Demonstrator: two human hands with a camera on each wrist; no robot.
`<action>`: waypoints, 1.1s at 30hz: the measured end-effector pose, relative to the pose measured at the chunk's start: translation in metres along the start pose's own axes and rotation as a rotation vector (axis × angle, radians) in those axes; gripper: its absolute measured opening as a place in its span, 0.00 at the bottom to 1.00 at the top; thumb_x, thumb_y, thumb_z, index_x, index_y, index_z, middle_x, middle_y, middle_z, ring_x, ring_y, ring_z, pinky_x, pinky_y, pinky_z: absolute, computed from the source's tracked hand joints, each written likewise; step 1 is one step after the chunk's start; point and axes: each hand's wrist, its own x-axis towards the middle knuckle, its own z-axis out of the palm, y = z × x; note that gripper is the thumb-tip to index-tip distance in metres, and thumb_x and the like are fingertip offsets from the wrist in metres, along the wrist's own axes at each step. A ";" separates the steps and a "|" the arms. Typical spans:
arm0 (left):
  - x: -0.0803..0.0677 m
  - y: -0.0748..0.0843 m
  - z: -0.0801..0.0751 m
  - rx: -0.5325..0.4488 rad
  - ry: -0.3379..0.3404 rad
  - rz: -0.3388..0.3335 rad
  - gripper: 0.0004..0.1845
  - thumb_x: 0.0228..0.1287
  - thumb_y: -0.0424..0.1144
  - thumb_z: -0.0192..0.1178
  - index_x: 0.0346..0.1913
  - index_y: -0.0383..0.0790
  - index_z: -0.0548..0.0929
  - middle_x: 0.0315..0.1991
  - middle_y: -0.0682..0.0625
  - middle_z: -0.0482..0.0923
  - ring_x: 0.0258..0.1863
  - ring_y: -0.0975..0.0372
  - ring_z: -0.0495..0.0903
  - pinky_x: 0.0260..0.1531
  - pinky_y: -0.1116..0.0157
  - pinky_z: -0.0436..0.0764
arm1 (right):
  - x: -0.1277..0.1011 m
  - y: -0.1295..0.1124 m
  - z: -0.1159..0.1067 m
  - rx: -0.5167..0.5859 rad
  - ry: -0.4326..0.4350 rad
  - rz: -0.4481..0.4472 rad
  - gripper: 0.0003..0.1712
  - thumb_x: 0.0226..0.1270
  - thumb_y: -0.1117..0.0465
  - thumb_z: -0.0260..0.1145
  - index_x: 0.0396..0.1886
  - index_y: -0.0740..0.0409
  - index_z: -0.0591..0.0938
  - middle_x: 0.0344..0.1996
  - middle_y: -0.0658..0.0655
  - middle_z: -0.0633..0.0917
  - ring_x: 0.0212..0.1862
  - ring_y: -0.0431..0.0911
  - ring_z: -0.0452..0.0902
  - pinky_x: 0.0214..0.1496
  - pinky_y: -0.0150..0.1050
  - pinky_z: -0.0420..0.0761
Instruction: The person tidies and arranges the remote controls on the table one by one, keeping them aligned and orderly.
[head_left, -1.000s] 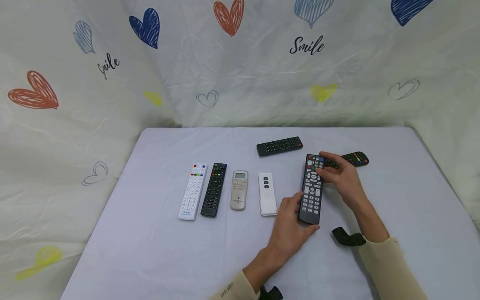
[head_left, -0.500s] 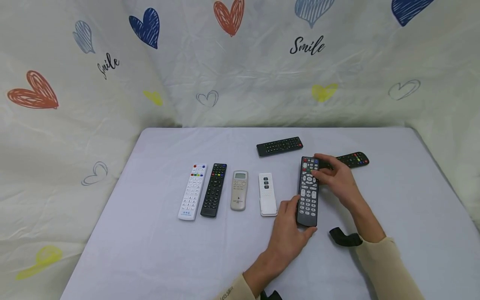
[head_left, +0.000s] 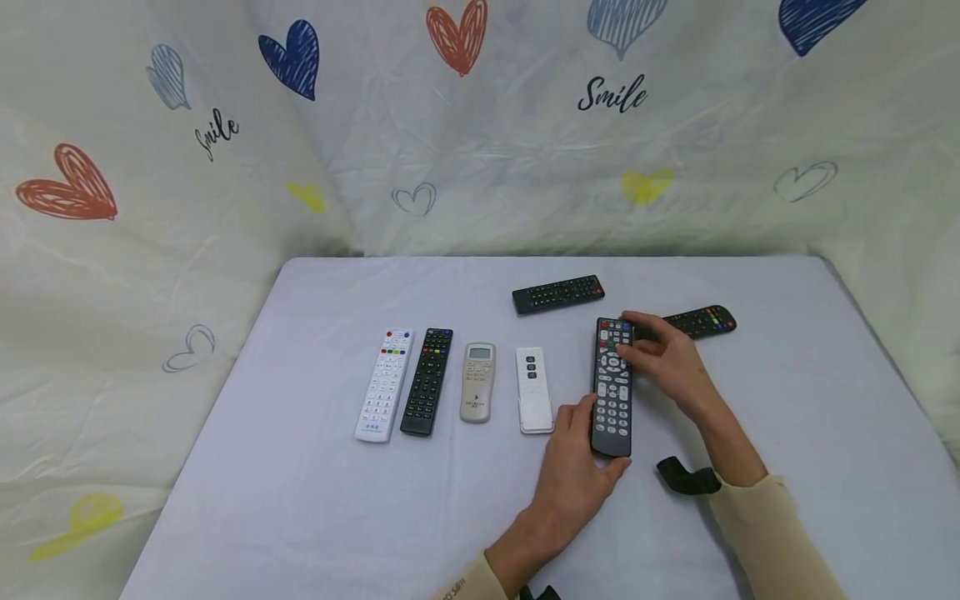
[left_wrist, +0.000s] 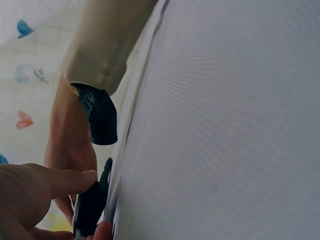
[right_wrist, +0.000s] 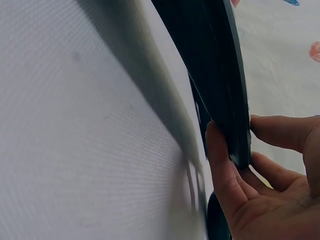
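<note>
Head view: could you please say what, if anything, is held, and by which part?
A black remote with grey buttons: near end in the left grip, far end in the right grip.

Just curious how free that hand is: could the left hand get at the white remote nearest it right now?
Probably yes, after letting go: the left hand holds the dark remote with light buttons, but the white remote lies uncovered right beside that hand.

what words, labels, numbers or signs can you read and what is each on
"Smile": on the backdrop, toward the left
"Smile": on the backdrop, toward the right
left sleeve: partial lettering, not clearly readable
leftmost white remote: blue lettering, too small
held black remote and other remotes: markings too small
</note>
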 end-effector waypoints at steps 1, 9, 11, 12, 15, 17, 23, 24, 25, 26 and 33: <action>0.000 0.000 0.000 0.009 0.002 -0.001 0.48 0.55 0.38 0.80 0.77 0.45 0.65 0.59 0.51 0.72 0.54 0.72 0.75 0.56 0.72 0.81 | 0.000 0.000 0.000 -0.010 -0.005 0.001 0.40 0.73 0.55 0.70 0.81 0.53 0.66 0.68 0.71 0.77 0.44 0.27 0.81 0.41 0.25 0.82; -0.001 0.000 0.001 0.079 0.007 -0.028 0.50 0.54 0.42 0.81 0.78 0.46 0.64 0.57 0.51 0.72 0.48 0.73 0.74 0.47 0.74 0.81 | 0.001 -0.002 0.006 -0.058 -0.037 -0.034 0.41 0.72 0.59 0.71 0.80 0.56 0.65 0.77 0.67 0.69 0.67 0.65 0.78 0.48 0.28 0.81; -0.001 0.000 0.001 0.090 0.003 -0.042 0.51 0.54 0.43 0.81 0.78 0.46 0.64 0.57 0.51 0.72 0.47 0.73 0.74 0.46 0.74 0.81 | 0.001 -0.002 0.009 -0.075 -0.034 -0.042 0.41 0.71 0.60 0.71 0.80 0.56 0.65 0.77 0.66 0.69 0.70 0.66 0.75 0.55 0.37 0.83; -0.002 0.000 0.001 0.094 0.001 -0.049 0.51 0.54 0.43 0.81 0.78 0.46 0.64 0.57 0.51 0.72 0.47 0.73 0.74 0.45 0.74 0.81 | 0.001 -0.002 0.010 -0.082 -0.033 -0.045 0.41 0.71 0.61 0.70 0.80 0.57 0.65 0.77 0.66 0.69 0.71 0.66 0.73 0.59 0.43 0.83; -0.002 0.001 0.000 0.113 -0.002 -0.067 0.51 0.54 0.44 0.82 0.78 0.47 0.64 0.57 0.51 0.72 0.46 0.73 0.74 0.44 0.74 0.81 | 0.001 -0.003 0.013 -0.083 -0.042 -0.051 0.40 0.71 0.63 0.70 0.80 0.58 0.65 0.78 0.66 0.68 0.75 0.67 0.68 0.68 0.61 0.78; -0.002 0.001 -0.001 0.125 -0.003 -0.077 0.51 0.54 0.45 0.82 0.78 0.47 0.64 0.57 0.51 0.72 0.46 0.72 0.74 0.43 0.74 0.81 | 0.001 -0.003 0.015 -0.081 -0.053 -0.046 0.41 0.71 0.63 0.70 0.80 0.58 0.65 0.78 0.67 0.67 0.77 0.68 0.64 0.72 0.66 0.73; -0.003 0.001 -0.001 0.165 -0.008 -0.093 0.50 0.54 0.46 0.81 0.78 0.47 0.65 0.57 0.52 0.72 0.46 0.71 0.74 0.42 0.73 0.81 | 0.000 -0.003 0.019 -0.108 -0.072 -0.039 0.41 0.71 0.63 0.70 0.80 0.60 0.65 0.77 0.69 0.68 0.76 0.66 0.65 0.73 0.63 0.73; -0.003 0.001 0.000 0.175 -0.008 -0.092 0.50 0.54 0.46 0.81 0.78 0.47 0.65 0.57 0.52 0.72 0.46 0.71 0.74 0.42 0.72 0.82 | 0.000 -0.003 0.019 -0.111 -0.074 -0.040 0.41 0.71 0.63 0.70 0.80 0.60 0.65 0.77 0.69 0.68 0.75 0.66 0.66 0.72 0.63 0.74; -0.003 0.000 0.000 0.186 -0.007 -0.091 0.51 0.54 0.47 0.82 0.78 0.47 0.65 0.57 0.52 0.73 0.46 0.71 0.74 0.42 0.72 0.82 | 0.000 -0.003 0.019 -0.114 -0.076 -0.040 0.41 0.71 0.63 0.70 0.80 0.60 0.64 0.77 0.69 0.68 0.75 0.65 0.66 0.72 0.62 0.75; -0.003 0.000 0.000 0.193 -0.006 -0.089 0.51 0.54 0.47 0.82 0.78 0.47 0.65 0.57 0.52 0.73 0.46 0.70 0.74 0.42 0.72 0.82 | 0.000 -0.002 0.020 -0.119 -0.077 -0.042 0.41 0.71 0.63 0.70 0.80 0.60 0.64 0.76 0.69 0.68 0.74 0.65 0.67 0.71 0.62 0.76; -0.003 0.000 0.001 0.245 0.018 -0.064 0.50 0.53 0.49 0.82 0.76 0.46 0.66 0.54 0.52 0.74 0.43 0.70 0.73 0.33 0.74 0.77 | 0.001 -0.002 0.020 -0.138 -0.096 -0.038 0.41 0.72 0.63 0.70 0.81 0.60 0.63 0.77 0.69 0.68 0.72 0.64 0.69 0.69 0.62 0.77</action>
